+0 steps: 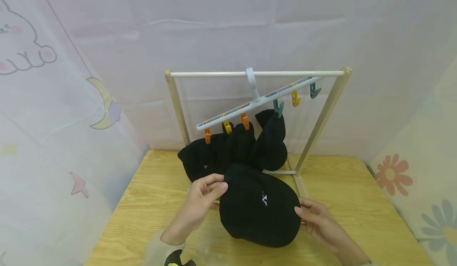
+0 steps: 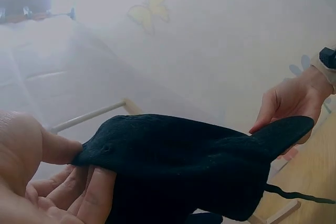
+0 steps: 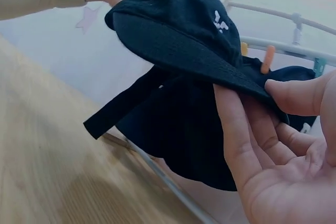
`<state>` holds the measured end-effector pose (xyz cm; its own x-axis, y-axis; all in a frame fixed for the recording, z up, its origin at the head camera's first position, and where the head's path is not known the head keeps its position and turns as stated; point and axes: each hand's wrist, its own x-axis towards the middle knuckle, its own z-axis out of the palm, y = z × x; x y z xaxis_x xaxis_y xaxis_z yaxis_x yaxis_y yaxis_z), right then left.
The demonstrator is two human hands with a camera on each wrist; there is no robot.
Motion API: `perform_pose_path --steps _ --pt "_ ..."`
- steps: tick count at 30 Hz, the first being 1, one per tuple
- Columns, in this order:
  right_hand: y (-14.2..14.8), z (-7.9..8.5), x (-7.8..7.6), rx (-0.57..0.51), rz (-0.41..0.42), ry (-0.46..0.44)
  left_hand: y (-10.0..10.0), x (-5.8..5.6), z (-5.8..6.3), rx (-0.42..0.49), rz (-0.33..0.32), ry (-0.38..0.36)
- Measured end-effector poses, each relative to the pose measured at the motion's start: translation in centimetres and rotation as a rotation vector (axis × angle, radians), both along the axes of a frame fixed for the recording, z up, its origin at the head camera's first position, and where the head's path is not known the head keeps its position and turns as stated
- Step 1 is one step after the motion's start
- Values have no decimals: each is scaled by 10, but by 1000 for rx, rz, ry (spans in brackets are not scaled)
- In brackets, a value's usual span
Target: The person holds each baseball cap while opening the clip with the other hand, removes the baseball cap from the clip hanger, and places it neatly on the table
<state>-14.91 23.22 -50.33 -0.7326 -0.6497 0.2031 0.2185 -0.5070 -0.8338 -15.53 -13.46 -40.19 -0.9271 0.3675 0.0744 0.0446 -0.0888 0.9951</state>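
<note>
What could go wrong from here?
1. The hanger already slopes down to the left; another cap added on that side might tilt it further.
2. The left hand and right hand pinch the held black cap only near its edges, so it might slip.
3. A loose strap dangles below the held cap, close to the hung caps; it could snag.
</note>
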Motion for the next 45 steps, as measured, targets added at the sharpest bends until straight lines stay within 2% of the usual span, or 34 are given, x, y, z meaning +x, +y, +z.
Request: perform_pose_path --steps 3,9,15,21,29,33,38,41,45 --pt "-7 -2 -1 43 -11 23 -7 1 -2 -1 1 -21" --pt "-22 -8 -3 104 -30 44 -19 2 -4 57 -33 -40" --pt "-38 -13 -3 135 -45 43 -30 4 -4 -20 17 -29" --pt "-53 -19 -4 105 -30 43 -38 4 -7 -56 -3 -8" --pt "-73 -23 -1 127 -31 -5 -54 8 -11 -88 -80 12" --pt "-82 -23 0 148 -20 -17 -66 14 -11 -99 -78 10" --pt "-94 -26 -2 185 -25 -44 -79 18 -12 -36 -92 2" --pt "-103 -28 -4 205 -25 -58 -87 19 -14 -10 -95 -4" --pt "-114 -33 -7 246 -17 -94 -99 17 -19 -27 -81 -27"
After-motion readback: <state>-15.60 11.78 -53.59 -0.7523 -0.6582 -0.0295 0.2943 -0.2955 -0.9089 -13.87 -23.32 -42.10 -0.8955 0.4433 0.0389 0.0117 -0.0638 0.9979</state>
